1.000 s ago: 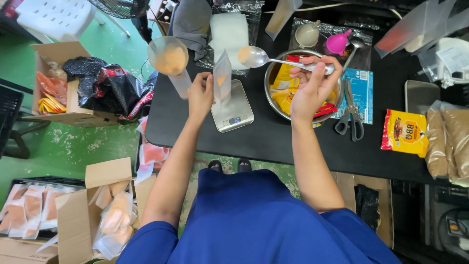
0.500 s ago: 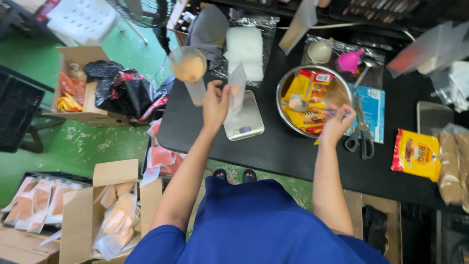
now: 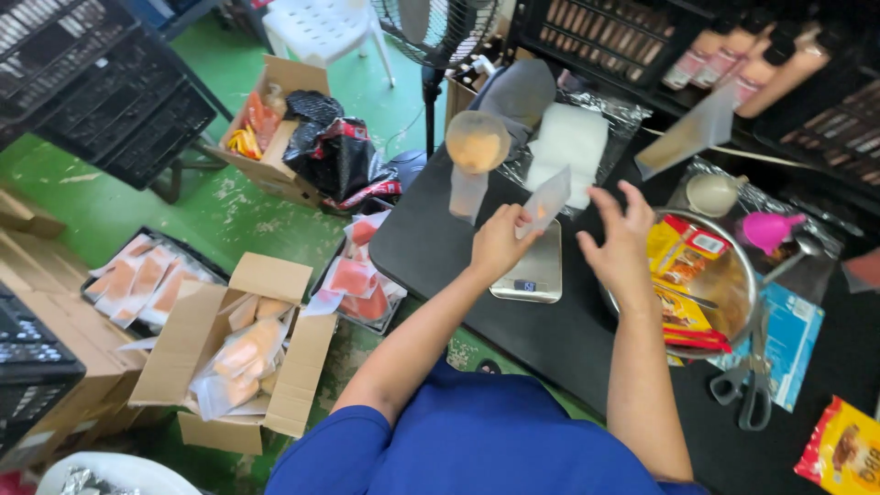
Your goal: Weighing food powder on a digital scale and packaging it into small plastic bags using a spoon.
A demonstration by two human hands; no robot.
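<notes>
My left hand (image 3: 500, 240) pinches a small clear plastic pouch (image 3: 546, 200) with orange powder at its bottom, holding it upright above a flat kitchen scale (image 3: 532, 273) on the black table (image 3: 431, 229). My right hand (image 3: 620, 243) hovers open just right of the pouch, fingers spread, holding nothing. Beyond the right hand sits a steel bowl (image 3: 739, 266) with yellow-red snack packets (image 3: 683, 249) and a spoon (image 3: 790, 257) resting on its far rim.
A cup of orange powder (image 3: 476, 143) stands on an upturned funnel-like stand behind the scale. Scissors (image 3: 750, 376), a pink funnel (image 3: 768, 229) and a blue packet (image 3: 792, 339) lie right. Open cardboard boxes (image 3: 234, 353) of filled pouches sit on the green floor.
My right hand dipped the spoon into the bowl, let it go and came back empty beside the pouch. The view has shifted left and lower.
</notes>
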